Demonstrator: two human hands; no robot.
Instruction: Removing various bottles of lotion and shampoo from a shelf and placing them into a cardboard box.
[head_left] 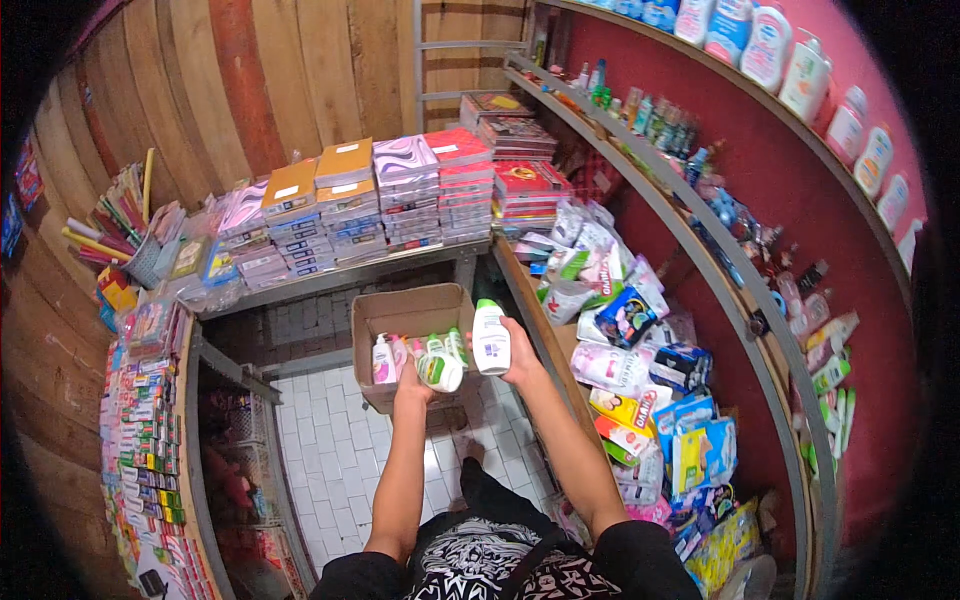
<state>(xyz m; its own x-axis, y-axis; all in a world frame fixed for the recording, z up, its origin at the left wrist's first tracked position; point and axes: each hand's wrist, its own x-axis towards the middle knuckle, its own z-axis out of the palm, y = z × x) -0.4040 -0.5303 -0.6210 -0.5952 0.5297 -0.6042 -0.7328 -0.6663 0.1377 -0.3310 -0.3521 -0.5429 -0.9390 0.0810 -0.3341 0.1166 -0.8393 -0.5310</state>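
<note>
Your right grip (519, 354) is wrapped round a white plastic bottle with a green cap (490, 342), long axis pointing away from you, cap at the far end; it sits just right of the open brown cardboard box (412, 302), your right hand the nearer; your left grip (412, 384) holds a rounded white-and-green plastic container (441, 372) at the box's near side, left of that bottle.

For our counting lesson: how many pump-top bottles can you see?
2 visible: one white-topped bottle inside the cardboard box, another pump bottle on the upper right shelf. Others may be hidden.
</note>
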